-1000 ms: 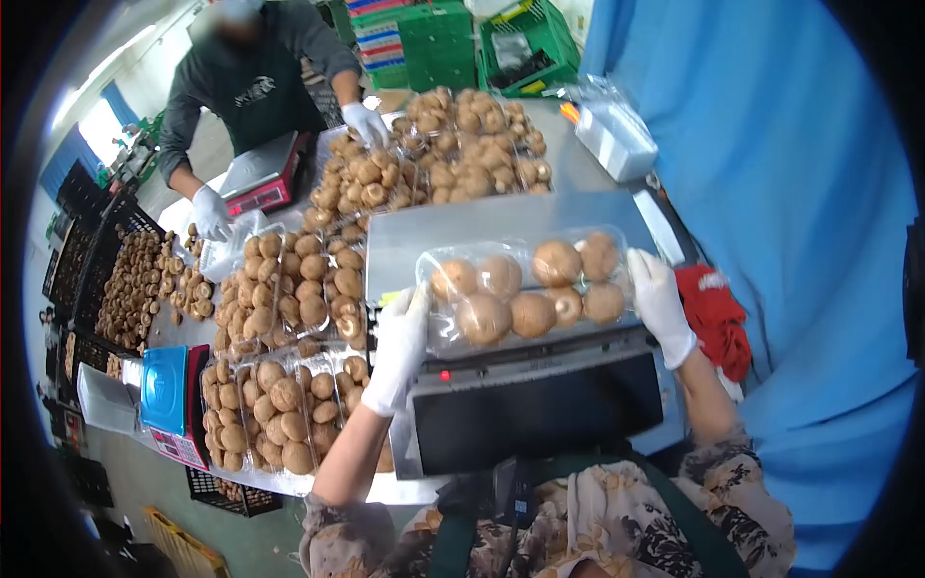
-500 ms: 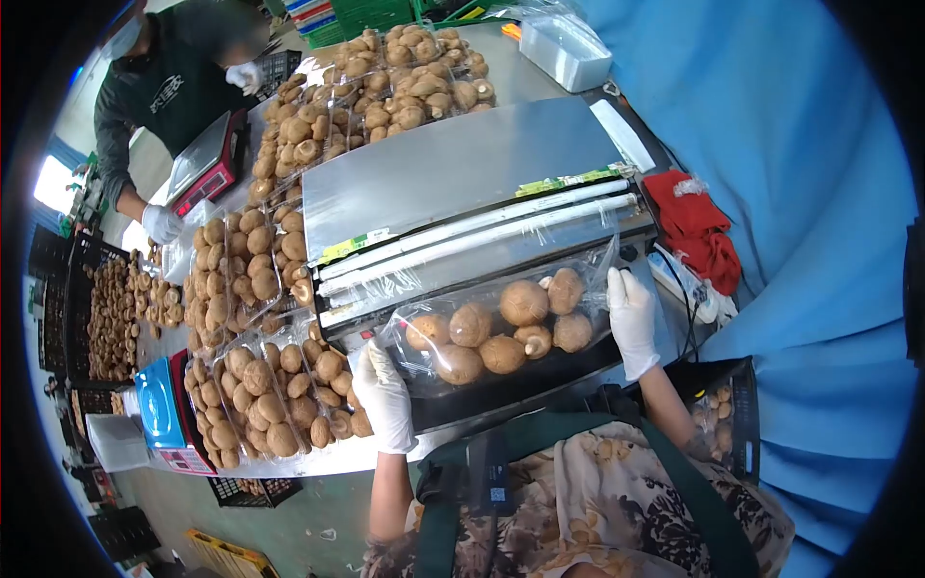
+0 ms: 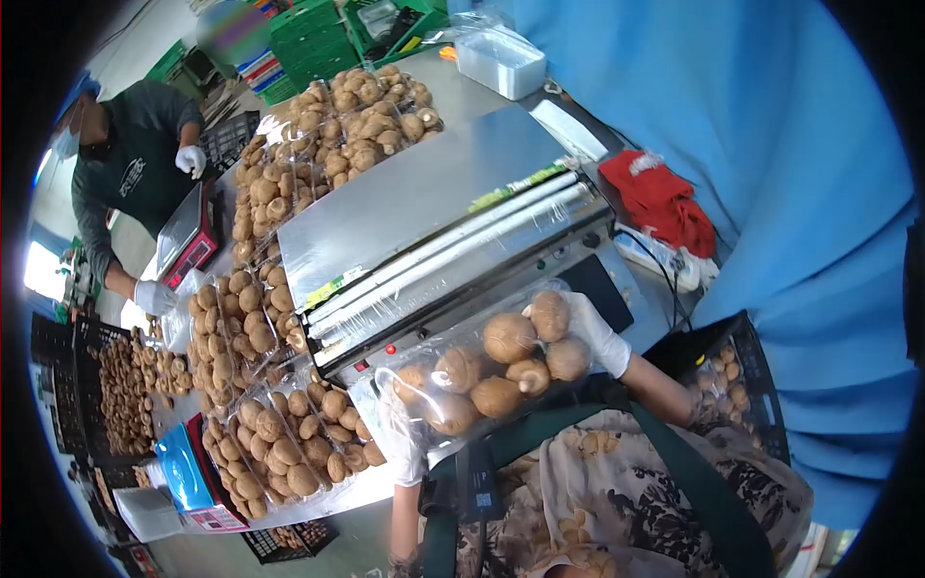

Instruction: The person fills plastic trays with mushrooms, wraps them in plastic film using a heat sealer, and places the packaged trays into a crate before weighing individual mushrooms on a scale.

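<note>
I hold a clear tray of brown mushrooms (image 3: pixel 487 371) wrapped in plastic film, lifted close to my chest. My left hand (image 3: pixel 405 445), in a white glove, grips its left end from below. My right hand (image 3: pixel 595 332), also gloved, grips its right end. The tray hangs in front of the steel film-wrapping machine (image 3: pixel 424 207), whose film roll (image 3: pixel 453 252) runs across its front edge.
Several filled mushroom trays (image 3: pixel 289 438) lie left of the machine, with more mushroom trays (image 3: pixel 337 135) behind. A blue scale (image 3: pixel 188 477) sits at the table's near left. Another person (image 3: pixel 125 183) in white gloves works at a red scale (image 3: pixel 188 236). A red cloth (image 3: pixel 660 202) and a black crate (image 3: pixel 737 385) lie right.
I pulled the mushroom tray off the machine toward my body and tilted it. My view swung down and right. The other person's hand rose above the red scale.
</note>
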A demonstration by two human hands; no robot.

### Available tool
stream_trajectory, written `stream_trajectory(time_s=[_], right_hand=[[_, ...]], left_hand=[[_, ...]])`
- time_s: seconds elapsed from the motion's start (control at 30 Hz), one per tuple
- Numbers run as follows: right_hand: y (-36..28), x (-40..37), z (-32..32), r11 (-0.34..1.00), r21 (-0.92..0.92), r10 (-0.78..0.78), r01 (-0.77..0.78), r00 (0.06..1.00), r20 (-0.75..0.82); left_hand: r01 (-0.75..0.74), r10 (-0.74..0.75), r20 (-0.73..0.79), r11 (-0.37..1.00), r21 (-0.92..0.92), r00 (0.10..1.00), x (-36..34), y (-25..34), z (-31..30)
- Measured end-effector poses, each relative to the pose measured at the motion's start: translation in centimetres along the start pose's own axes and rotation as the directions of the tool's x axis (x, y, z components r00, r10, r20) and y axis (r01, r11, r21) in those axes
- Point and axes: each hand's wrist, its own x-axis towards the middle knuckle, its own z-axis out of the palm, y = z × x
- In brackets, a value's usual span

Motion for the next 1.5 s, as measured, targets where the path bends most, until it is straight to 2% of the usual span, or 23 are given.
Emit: stream_trajectory(time_s=[0.07, 0.13, 0.3, 0.37, 0.43, 0.47, 0.57, 0.7, 0.73, 0.77, 0.83, 0.9, 0.93, 0.97, 1.03, 1.07, 1.17, 1.2, 1.23, 1.3, 1.37, 1.43, 1.5], right_hand=[[0.2, -2.4, -0.2, 0.756, -0.571, -0.255, 0.320, 0.947, 0.194], [1.1, -4.7, 0.1, 0.647, -0.632, -0.302, 0.426, 0.905, 0.300], [1.0, -7.5, -1.1, 0.703, -0.611, -0.131, 0.364, 0.910, 0.393], [-0.9, -8.0, -2.2, 0.836, -0.520, -0.051, 0.176, 0.968, 0.246], [-5.5, -10.2, -0.5, 0.997, 0.079, 0.021, -0.006, 0.981, -0.192], [-7.4, -11.4, 1.4, 0.978, 0.193, -0.031, 0.074, 0.976, -0.215], [-6.6, -14.5, 3.8, 0.992, -0.068, 0.088, -0.104, 0.976, -0.200], [-3.1, -19.2, 4.5, 0.988, 0.066, 0.157, -0.143, 0.869, -0.470], [-2.5, -20.1, 4.3, 0.986, 0.084, 0.169, -0.147, 0.851, -0.497], [-1.6, -20.9, 4.2, 0.982, 0.109, 0.186, -0.151, 0.839, -0.512], [-0.7, -22.8, 4.0, 0.980, 0.121, 0.198, -0.158, 0.820, -0.537], [0.6, -23.6, 3.3, 0.984, 0.094, 0.176, -0.150, 0.807, -0.564], [0.9, -24.3, 3.1, 0.996, 0.001, 0.074, -0.089, 0.815, -0.575], [0.8, -25.1, 2.8, 0.942, -0.309, -0.097, -0.130, 0.777, -0.622], [-0.2, -26.2, 1.8, 0.559, -0.789, -0.441, -0.254, 0.715, -0.542], [-1.1, -26.7, 1.7, 0.570, -0.806, -0.498, -0.162, 0.711, -0.496], [-2.8, -29.5, -0.1, 0.477, -0.853, -0.332, -0.211, 0.856, -0.397], [-3.4, -30.6, -0.9, 0.427, -0.849, -0.185, -0.311, 0.889, -0.419], [-3.5, -32.7, -4.1, 0.562, -0.694, 0.095, -0.451, 0.868, -0.487], [0.1, -36.4, -8.2, 0.770, -0.526, 0.020, -0.361, 0.838, -0.546], [4.2, -40.2, -10.1, 0.899, -0.292, -0.049, -0.325, 0.589, -0.806], [5.5, -43.7, -10.5, 0.992, -0.084, -0.028, -0.089, 0.504, -0.863], [9.2, -45.1, -11.2, 0.987, 0.064, 0.017, 0.146, 0.300, -0.954]], left_hand=[[0.215, -0.183, 0.123, 0.912, -0.349, 0.975, -1.4, -0.8, 1.4], [0.364, -0.283, 0.239, 0.817, -0.447, 0.929, -2.5, -1.4, 2.3], [0.543, -0.386, 0.413, 0.745, -0.387, 0.825, -3.6, -1.2, 2.9], [0.593, -0.417, 0.465, 0.729, -0.342, 0.781, -3.8, -0.8, 2.8], [0.637, -0.450, 0.504, 0.712, -0.296, 0.737, -3.8, -0.7, 2.9], [0.655, -0.465, 0.520, 0.704, -0.274, 0.717, -3.8, -0.7, 3.1], [0.701, -0.510, 0.554, 0.683, -0.205, 0.658, -3.3, -0.6, 4.4], [0.675, -0.450, 0.610, 0.711, -0.198, 0.653, -2.6, -0.1, 7.2], [0.685, -0.266, 0.812, 0.698, -0.210, 0.520, -1.8, -1.1, 6.1], [0.665, -0.246, 0.848, 0.731, -0.155, 0.469, -2.9, -0.6, 7.0], [0.382, -0.266, 0.916, 0.914, 0.140, 0.301, -2.9, -0.7, 6.7], [0.440, -0.366, 0.833, 0.882, 0.169, 0.415, -2.6, -2.9, 7.2], [0.484, -0.428, 0.781, 0.855, 0.186, 0.456, -3.2, -3.0, 8.1], [0.525, -0.486, 0.719, 0.828, 0.198, 0.497, -4.0, -2.8, 9.0], [0.662, -0.563, 0.681, 0.734, 0.152, 0.468, -5.6, -2.4, 11.2], [0.632, -0.560, 0.692, 0.751, 0.193, 0.455, -6.2, -2.4, 12.4], [0.566, -0.538, 0.758, 0.777, 0.275, 0.370, -7.1, -6.1, 17.4], [0.531, -0.554, 0.784, 0.769, 0.355, 0.280, -7.8, -7.2, 20.4], [0.481, -0.570, 0.797, 0.767, 0.426, 0.203, -9.0, -8.1, 24.1], [0.545, -0.527, 0.848, 0.728, 0.416, 0.056, -9.6, -9.6, 28.8], [0.186, -0.355, 0.878, 0.933, 0.309, 0.320, -10.3, -12.7, 31.4], [0.101, -0.340, 0.866, 0.940, 0.326, 0.367, -10.8, -14.1, 32.0], [-0.075, -0.373, 0.865, 0.905, 0.419, 0.335, -12.8, -14.5, 31.5]])
